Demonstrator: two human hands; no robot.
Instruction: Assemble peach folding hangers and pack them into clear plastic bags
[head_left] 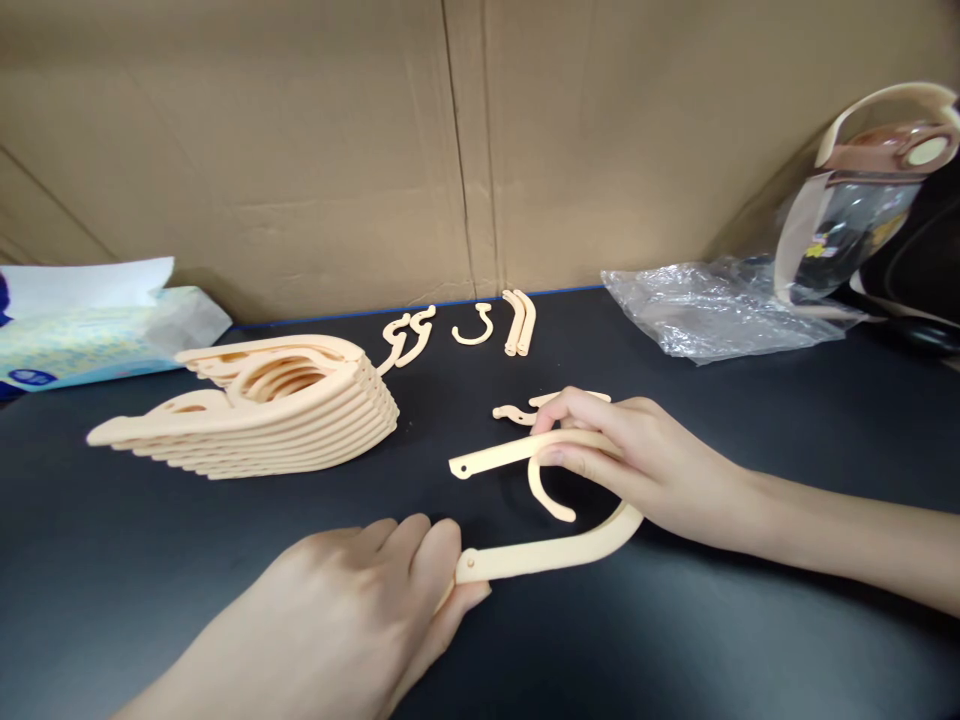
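Note:
A cream plastic folding hanger (540, 557) is held between my two hands above the dark table. My left hand (360, 600) is closed around the end of its lower arm, beside a small round pin. What lies inside the left fist is mostly hidden. My right hand (637, 450) pinches the hanger by its hook (546, 495) and upper arm, with thumb and fingers together. The upper arm's free end, with a small hole, points left and touches nothing. Just behind the right fingers lies a small curved hanger piece (516, 413), partly covered, with another piece beside it.
A stack of cream hangers (307, 445) stands at left. Along the back lie curved hanger pieces (414, 340), a loose hook (476, 335) and two arm pieces (519, 325). A tissue pack (97, 325), a clear plastic bag (690, 305) and a bottle (855, 220) flank them before a cardboard wall (337, 150).

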